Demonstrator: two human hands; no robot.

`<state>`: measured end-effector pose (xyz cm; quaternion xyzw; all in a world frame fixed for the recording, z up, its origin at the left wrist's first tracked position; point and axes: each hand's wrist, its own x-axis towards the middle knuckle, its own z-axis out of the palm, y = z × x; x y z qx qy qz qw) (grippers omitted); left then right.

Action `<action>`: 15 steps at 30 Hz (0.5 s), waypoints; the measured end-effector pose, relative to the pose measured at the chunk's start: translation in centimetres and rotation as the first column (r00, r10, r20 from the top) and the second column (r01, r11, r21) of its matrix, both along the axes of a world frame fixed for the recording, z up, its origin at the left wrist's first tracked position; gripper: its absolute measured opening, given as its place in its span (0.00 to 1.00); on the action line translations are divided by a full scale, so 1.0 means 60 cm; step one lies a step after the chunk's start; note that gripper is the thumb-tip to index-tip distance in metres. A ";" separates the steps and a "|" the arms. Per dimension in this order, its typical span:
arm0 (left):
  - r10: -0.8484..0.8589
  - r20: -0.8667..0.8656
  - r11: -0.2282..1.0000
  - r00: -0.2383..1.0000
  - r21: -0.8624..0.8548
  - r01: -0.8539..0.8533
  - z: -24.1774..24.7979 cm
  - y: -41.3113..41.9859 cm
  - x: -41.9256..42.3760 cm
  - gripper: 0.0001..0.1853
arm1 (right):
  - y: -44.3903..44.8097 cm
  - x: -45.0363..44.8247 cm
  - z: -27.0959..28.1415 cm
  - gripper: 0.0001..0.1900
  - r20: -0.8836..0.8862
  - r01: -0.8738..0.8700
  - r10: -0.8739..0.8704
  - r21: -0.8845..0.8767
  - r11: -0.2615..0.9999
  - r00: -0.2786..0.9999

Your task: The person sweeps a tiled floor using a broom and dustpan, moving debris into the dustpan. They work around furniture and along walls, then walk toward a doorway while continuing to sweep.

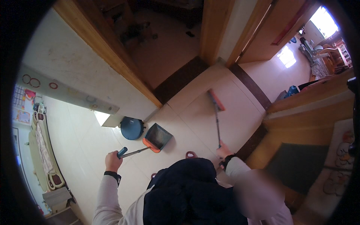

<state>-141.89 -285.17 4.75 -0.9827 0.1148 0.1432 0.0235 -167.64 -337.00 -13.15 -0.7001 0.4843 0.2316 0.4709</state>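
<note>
My left hand (pixel 113 161) is closed around the blue-green grip of a long-handled dustpan (pixel 158 138). The pan is dark teal with an orange rear edge, lies on the pale tiled floor, and has grey dust or dirt marks inside. My right hand (pixel 224 150) holds the thin handle of a broom (pixel 216 100). That broom's orange and dark head is on the tiles farther ahead, between the doorways. A dark band is around each wrist.
A round robot vacuum (pixel 132 128) stands by the wall end, left of the dustpan. Dark thresholds (pixel 181 80) cross the doorways. An open wooden door (pixel 270 33) is at the upper right. A long sofa (pixel 42 149) stands far left, and a dark mat (pixel 298 166) is at right.
</note>
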 end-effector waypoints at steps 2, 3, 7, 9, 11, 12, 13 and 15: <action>-0.016 0.002 1.000 1.000 -0.019 0.016 0.000 0.002 -0.004 0.07 | 0.068 -0.013 0.030 0.39 0.088 -0.056 0.043 0.142 0.988 0.995; -0.022 0.001 1.000 1.000 -0.019 0.022 -0.001 0.004 -0.008 0.07 | 0.092 -0.022 0.046 0.39 0.088 -0.084 0.069 0.180 0.980 0.994; -0.011 0.005 0.999 1.000 -0.034 0.012 -0.006 0.005 -0.019 0.07 | 0.124 -0.054 0.102 0.37 0.154 -0.073 0.031 0.278 0.958 0.988; -0.009 0.014 0.999 1.000 -0.039 0.009 -0.006 0.005 -0.021 0.09 | 0.104 -0.070 0.119 0.34 0.182 0.048 -0.105 0.294 0.955 0.978; -0.023 0.018 0.999 1.000 -0.030 0.024 -0.003 0.006 -0.020 0.08 | 0.068 -0.089 0.121 0.33 0.177 0.156 -0.219 0.314 0.937 0.960; -0.020 0.013 0.999 1.000 -0.024 0.020 -0.002 0.006 -0.021 0.07 | 0.046 -0.101 0.112 0.34 0.204 0.180 -0.232 0.248 0.952 0.951; -0.018 0.010 1.000 1.000 -0.019 0.018 -0.001 0.005 -0.020 0.07 | 0.019 -0.110 0.098 0.34 0.224 0.215 -0.257 0.195 0.957 0.940; -0.014 0.020 1.000 1.000 -0.005 0.014 0.000 0.002 -0.016 0.06 | -0.052 -0.124 0.054 0.34 0.263 0.284 -0.290 0.064 0.957 0.920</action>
